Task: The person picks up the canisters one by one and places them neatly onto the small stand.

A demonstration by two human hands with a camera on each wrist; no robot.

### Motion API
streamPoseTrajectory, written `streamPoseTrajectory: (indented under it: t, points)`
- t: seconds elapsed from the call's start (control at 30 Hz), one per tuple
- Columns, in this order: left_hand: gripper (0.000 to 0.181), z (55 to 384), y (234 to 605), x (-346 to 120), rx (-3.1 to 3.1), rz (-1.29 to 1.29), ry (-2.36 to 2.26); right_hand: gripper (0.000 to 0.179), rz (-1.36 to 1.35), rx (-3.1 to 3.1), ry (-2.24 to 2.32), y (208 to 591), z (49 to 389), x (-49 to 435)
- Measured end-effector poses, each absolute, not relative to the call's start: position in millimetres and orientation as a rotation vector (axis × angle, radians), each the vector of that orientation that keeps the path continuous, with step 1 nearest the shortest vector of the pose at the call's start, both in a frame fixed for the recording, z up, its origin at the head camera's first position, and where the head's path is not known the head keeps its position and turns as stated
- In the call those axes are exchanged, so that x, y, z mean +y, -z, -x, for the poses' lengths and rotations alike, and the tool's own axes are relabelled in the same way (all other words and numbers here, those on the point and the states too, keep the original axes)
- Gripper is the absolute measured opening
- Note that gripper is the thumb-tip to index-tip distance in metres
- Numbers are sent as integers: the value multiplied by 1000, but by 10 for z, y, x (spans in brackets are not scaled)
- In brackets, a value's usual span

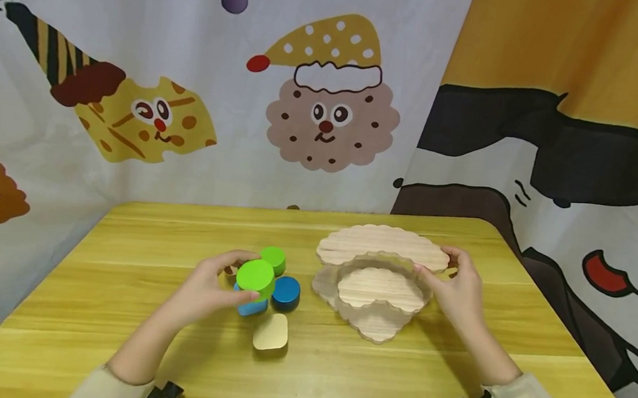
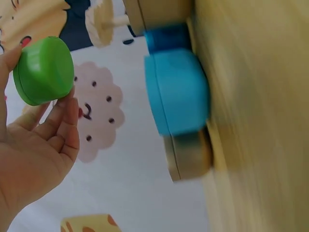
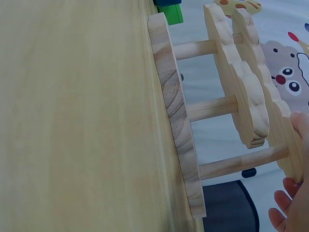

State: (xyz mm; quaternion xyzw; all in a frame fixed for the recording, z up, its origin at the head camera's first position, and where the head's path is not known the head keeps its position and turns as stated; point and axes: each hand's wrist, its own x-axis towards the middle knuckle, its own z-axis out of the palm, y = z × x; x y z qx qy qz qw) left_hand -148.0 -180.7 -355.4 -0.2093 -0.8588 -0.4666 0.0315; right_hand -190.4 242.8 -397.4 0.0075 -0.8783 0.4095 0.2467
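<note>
My left hand (image 1: pixel 202 286) holds a green round block (image 1: pixel 255 276) between thumb and fingers, raised over a small group of blocks. The left wrist view shows the block (image 2: pixel 46 70) with its rounded side. My right hand (image 1: pixel 460 294) pinches the right end of the top board (image 1: pixel 377 240) of a wooden tiered stand. Below that board are a smaller scalloped board (image 1: pixel 382 288) and the base (image 1: pixel 377 328) on the table. In the right wrist view, round wooden pegs (image 3: pixel 212 108) join the boards to the base (image 3: pixel 176 116).
Near the left hand lie another green block (image 1: pixel 273 260), a dark blue round block (image 1: pixel 286 293), a light blue block (image 1: pixel 252 307) and a cream block (image 1: pixel 271 331). A brown piece (image 1: pixel 231 271) is partly hidden. A patterned curtain (image 1: pixel 230 179) hangs behind the table (image 1: pixel 338 382).
</note>
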Motion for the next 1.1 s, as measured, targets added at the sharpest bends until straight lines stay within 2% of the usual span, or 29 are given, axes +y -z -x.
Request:
streamPoseTrajectory:
  t: [0.37,0.8,1.1]
  points:
    - [53,1491,3476,-1394,-2579,716,1652,65,-19,-2406,-1107,3958,1879,2431]
    - [52,1478,3299,-956,-2575,738,1620,63,-27,-2400,-1105,3974,1898,2430]
    - [55,1522,3225,-637,-2530,841,1708,64,-30,-2404,-1113,3974,1890,2437]
